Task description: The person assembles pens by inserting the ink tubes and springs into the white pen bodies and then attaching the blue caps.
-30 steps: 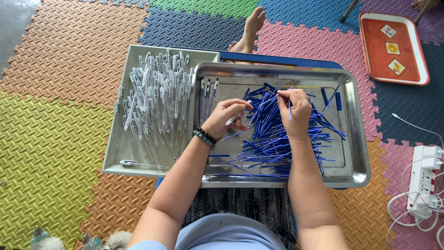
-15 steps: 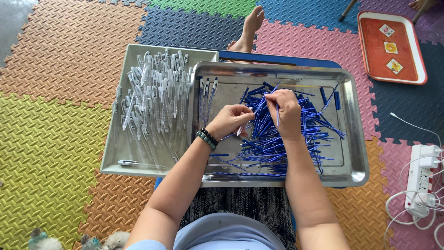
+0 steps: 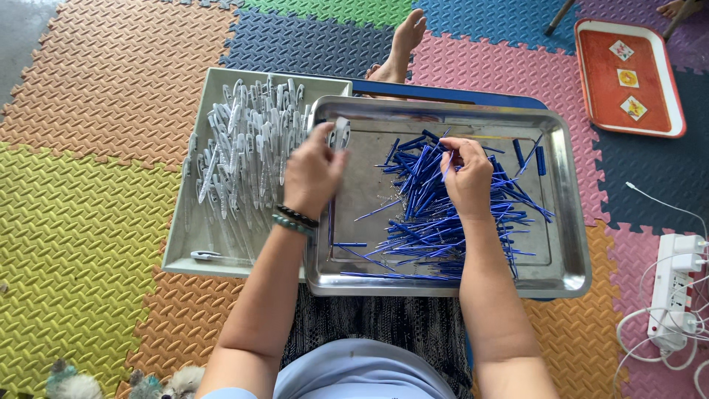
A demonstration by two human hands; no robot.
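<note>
Steel tray [image 3: 569, 222]: blue refill pile [image 3: 443, 214] fills the centre and right, strands reaching near the right wall. Bare metal strip between the pile and the left wall, partly taken by the left hand [image 3: 314, 174]. Right hand [image 3: 467, 177] sits on top of the pile. Front rim nearly touches the lap. Left tray [image 3: 181, 251] is packed with white pen barrels [image 3: 244, 148]; only its near-left corner is bare. Far side: a bare foot [image 3: 399, 44] just behind both trays. Right: power strip [image 3: 676, 288] and cables on the mat, red tray [image 3: 628, 77] well apart.
</note>
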